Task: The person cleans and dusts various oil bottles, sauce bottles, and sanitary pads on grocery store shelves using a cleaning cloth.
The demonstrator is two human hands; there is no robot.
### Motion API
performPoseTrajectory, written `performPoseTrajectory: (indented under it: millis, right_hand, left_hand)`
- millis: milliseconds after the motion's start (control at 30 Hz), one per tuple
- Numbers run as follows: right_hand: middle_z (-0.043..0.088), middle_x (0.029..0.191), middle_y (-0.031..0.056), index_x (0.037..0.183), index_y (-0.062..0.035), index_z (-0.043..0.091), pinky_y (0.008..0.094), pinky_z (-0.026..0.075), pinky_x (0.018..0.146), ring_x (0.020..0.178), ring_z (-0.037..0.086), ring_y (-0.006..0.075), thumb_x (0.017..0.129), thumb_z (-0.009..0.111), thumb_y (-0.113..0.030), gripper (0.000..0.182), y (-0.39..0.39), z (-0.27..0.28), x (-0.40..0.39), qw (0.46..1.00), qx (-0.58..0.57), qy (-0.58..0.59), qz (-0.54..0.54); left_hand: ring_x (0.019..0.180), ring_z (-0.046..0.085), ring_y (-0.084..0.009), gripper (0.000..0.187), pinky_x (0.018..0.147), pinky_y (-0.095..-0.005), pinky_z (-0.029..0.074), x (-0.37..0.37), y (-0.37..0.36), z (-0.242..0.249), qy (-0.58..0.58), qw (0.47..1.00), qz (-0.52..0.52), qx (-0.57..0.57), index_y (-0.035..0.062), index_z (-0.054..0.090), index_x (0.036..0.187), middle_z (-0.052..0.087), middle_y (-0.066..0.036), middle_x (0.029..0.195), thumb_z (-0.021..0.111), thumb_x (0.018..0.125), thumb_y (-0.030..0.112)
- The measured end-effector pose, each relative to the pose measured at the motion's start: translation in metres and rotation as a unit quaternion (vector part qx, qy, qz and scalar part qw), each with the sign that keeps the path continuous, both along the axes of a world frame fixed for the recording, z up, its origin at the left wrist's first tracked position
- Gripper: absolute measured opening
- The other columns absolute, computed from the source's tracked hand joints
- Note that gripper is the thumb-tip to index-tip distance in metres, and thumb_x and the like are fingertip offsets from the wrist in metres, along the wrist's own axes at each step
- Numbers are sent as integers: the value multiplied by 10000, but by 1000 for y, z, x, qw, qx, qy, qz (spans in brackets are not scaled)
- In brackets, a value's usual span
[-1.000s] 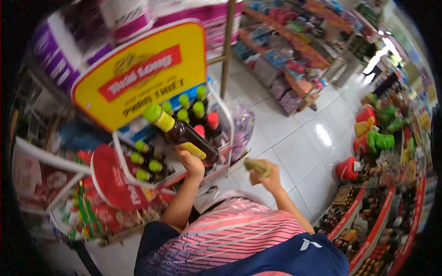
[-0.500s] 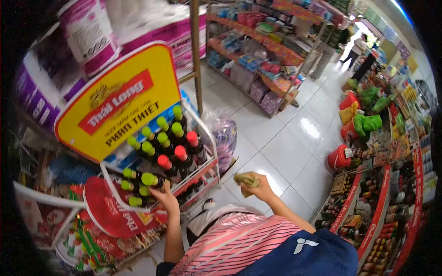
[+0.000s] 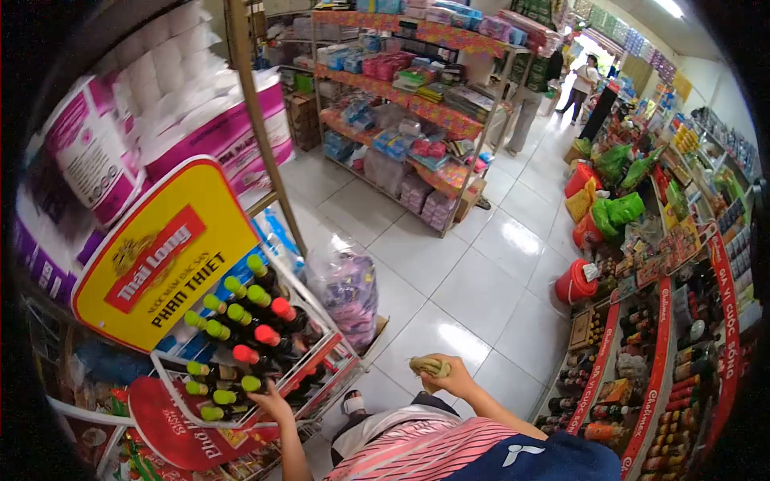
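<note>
My left hand (image 3: 275,403) is at the front corner of a wire rack (image 3: 341,350), its fingers closed around a dark bottle with a green cap (image 3: 251,384). More green-capped bottles (image 3: 216,329) stand upright beside it, along with several red-capped bottles (image 3: 267,335). Behind them rises a yellow sign (image 3: 156,256) reading "Thái Long". Out over the floor, my right hand (image 3: 455,378) is closed on a crumpled greenish cloth (image 3: 429,367). The lower part of the bottle in my left hand is hidden by the rack and its neighbours.
Toilet paper packs (image 3: 92,152) are stacked behind the sign. A wrapped purple bundle (image 3: 349,293) sits beside the rack. Across the tiled aisle are a goods shelf (image 3: 417,104), a red bucket (image 3: 576,282) and sauce shelves (image 3: 662,337). Farther off, a person (image 3: 583,84) stands near the doorway.
My view has tilted up and turned, so the rack sits lower left. The left hand stays at the green-capped bottle, which now stands lower among the others. The right hand still holds the cloth.
</note>
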State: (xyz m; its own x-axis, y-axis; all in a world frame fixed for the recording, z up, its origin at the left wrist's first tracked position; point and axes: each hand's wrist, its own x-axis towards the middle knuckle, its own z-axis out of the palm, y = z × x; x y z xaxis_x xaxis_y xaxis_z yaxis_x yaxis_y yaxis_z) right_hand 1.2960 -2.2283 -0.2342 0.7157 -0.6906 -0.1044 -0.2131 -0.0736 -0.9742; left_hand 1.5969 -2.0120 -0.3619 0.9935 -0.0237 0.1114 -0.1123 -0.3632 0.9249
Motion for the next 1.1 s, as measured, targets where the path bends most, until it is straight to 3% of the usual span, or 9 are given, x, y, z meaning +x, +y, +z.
performPoseTrajectory:
  millis: [267, 433, 533, 600, 667, 733, 800, 933, 1100]
  right_hand:
    - [599, 797, 39, 937, -12, 562, 225, 450, 653, 716, 544, 88, 714, 630, -96, 247, -66, -19, -86, 995, 75, 24, -67]
    - [592, 790, 46, 916, -14, 552, 232, 450, 646, 706, 544, 93, 694, 640, -113, 259, -113, -25, -109, 997, 35, 42, -52]
    - [588, 757, 33, 862, -18, 544, 233, 447, 613, 690, 538, 93, 682, 653, -146, 246, -131, -15, -111, 993, -30, 4, -117]
    - [558, 772, 38, 940, -36, 481, 244, 443, 596, 667, 530, 117, 679, 650, -156, 333, -146, -14, -111, 989, -45, 11, -139]
    - [510, 865, 63, 1071, -64, 373, 257, 445, 600, 668, 525, 142, 693, 627, -152, 464, -166, -2, -104, 984, 112, -33, -134]
    - [387, 1066, 111, 1185, -79, 250, 294, 383, 802, 946, 439, 185, 717, 546, -138, 558, -194, -12, -96, 989, 97, -84, -72]
    - [364, 1096, 109, 1216, -80, 233, 294, 330, 867, 1026, 377, 191, 702, 505, -96, 581, -221, -26, -87, 987, 128, -97, -14]
    - [394, 1070, 68, 1228, -71, 216, 268, 373, 809, 977, 419, 161, 683, 517, -56, 623, -279, 2, -45, 984, 139, -77, 84]
    - [448, 1043, 128, 1144, -34, 339, 322, 377, 825, 954, 460, 246, 643, 570, -36, 551, -364, 39, 14, 996, -46, -40, 64]
  left_hand:
    - [1063, 397, -341, 759, 883, -379, 314, -1, -12, -17, -25, 979, 146, 136, -28, 201, 1250, 323, -237, 1230, 622, 722, 318]
    - [1120, 338, -318, 742, 892, -406, 306, -10, -17, -8, -81, 980, 171, 62, 1, 138, 1278, 230, -217, 1284, 606, 748, 226]
    - [1098, 351, -307, 688, 888, -398, 310, -31, -9, 1, 64, 933, 321, -152, 16, 146, 1273, 260, -205, 1260, 565, 764, 209]
    - [1033, 397, -295, 564, 866, -381, 333, -47, -6, -43, 22, 926, 377, -3, 0, 248, 1222, 342, -204, 1202, 527, 772, 196]
    - [983, 422, -280, 360, 866, -360, 337, -93, -58, -60, 1, 926, 359, -118, -17, 390, 1052, 419, -190, 1091, 503, 777, 184]
    - [730, 469, -194, 165, 667, -325, 409, -139, -116, -99, 46, 991, 73, -105, 29, 403, 824, 436, -80, 764, 500, 776, 153]
    - [511, 428, -80, 178, 459, -204, 381, -205, -223, 0, 284, 922, -106, -242, 52, 436, 924, 435, -9, 645, 487, 808, 177]
    - [825, 534, -158, 410, 657, -279, 469, -209, -355, 51, 401, 778, -417, -243, 92, 332, 1196, 501, -89, 967, 445, 844, 271]
    - [1078, 431, -217, 556, 796, -436, 433, -179, -490, 109, 489, 632, -504, -328, 190, 247, 1276, 370, -75, 1232, 328, 829, 511]
